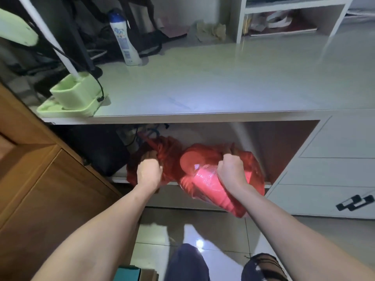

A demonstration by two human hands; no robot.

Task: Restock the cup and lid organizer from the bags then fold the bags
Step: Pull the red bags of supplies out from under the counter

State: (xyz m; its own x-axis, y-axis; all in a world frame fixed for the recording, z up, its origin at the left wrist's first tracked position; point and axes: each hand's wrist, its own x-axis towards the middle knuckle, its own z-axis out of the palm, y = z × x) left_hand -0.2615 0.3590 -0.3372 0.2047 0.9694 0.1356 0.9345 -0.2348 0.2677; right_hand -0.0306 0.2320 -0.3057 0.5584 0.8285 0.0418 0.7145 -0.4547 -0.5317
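Note:
Two red plastic bags sit in the open recess under the white desk. My left hand (149, 171) grips the gathered top of the darker left bag (166, 153). My right hand (231, 171) grips the top of the right bag (205, 179), through which a stack of red cups in clear wrap shows. The right bag hangs partly past the shelf edge, tilted toward me. No cup and lid organizer is in view.
The white desktop (223, 86) above holds a green lamp base (77, 98) at the left and a white bottle (123, 41) behind it. A wooden cabinet (40, 179) stands to the left, white drawers (334, 169) to the right. A dark box (97, 151) fills the recess's left side.

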